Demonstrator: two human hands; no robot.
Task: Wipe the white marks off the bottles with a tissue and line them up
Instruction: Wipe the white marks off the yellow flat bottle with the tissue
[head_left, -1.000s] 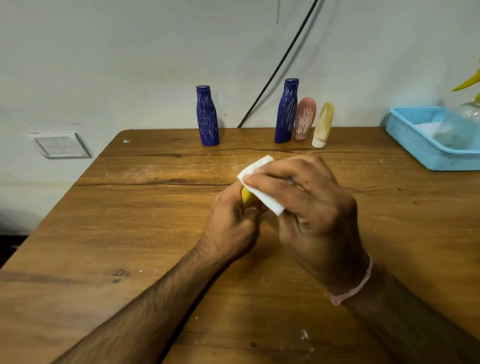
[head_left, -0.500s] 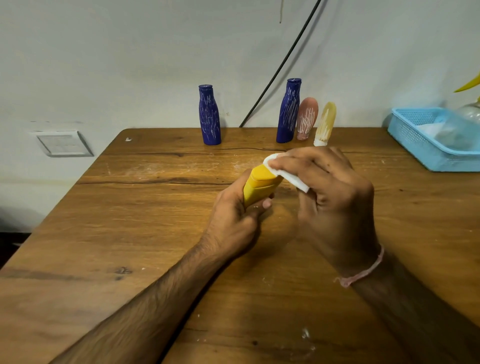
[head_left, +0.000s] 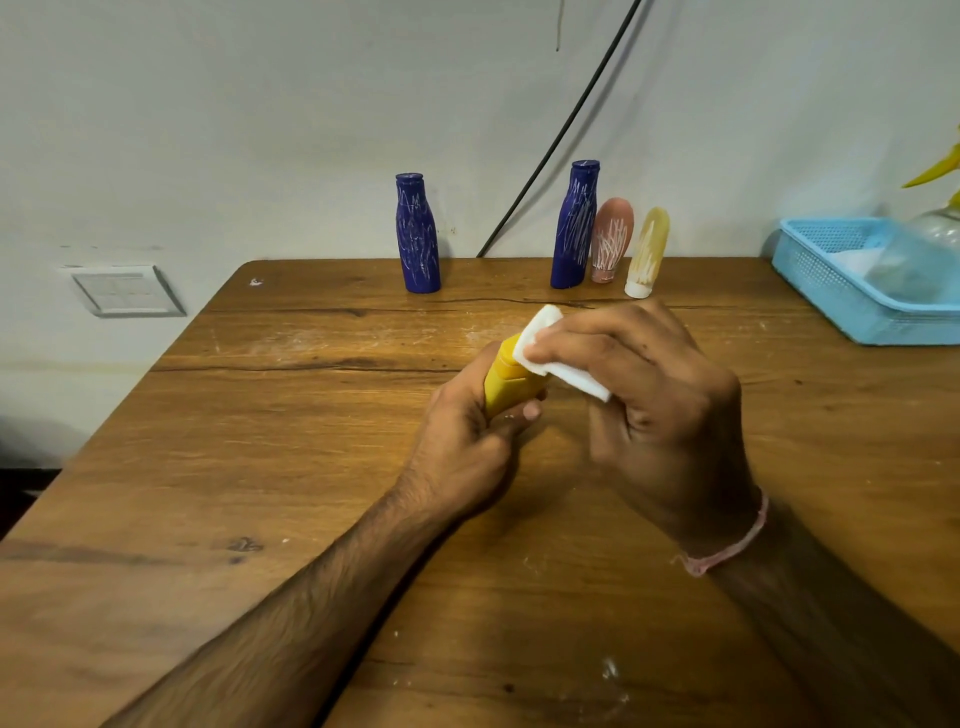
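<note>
the folded tissue (head_left: 558, 353) has slid back over the yellow bottle (head_left: 506, 384) top since a moment ago, so wiping continues. left hand (head_left: 467, 447) grips the bottle; right hand (head_left: 644, 395) pinches the tissue against it.

- A wooden table (head_left: 260, 415) carries everything; its top shows pale white smears and dark cracks across the far part.
- A light-blue perforated plastic basket (head_left: 816, 276) sits at the table's far right corner, holding something white and a clear, blurred item.
- A black cable (head_left: 562, 127) slants down the wall to the table's far edge.
- A white switch plate (head_left: 127, 291) is fixed to the wall beyond the left edge.
</note>
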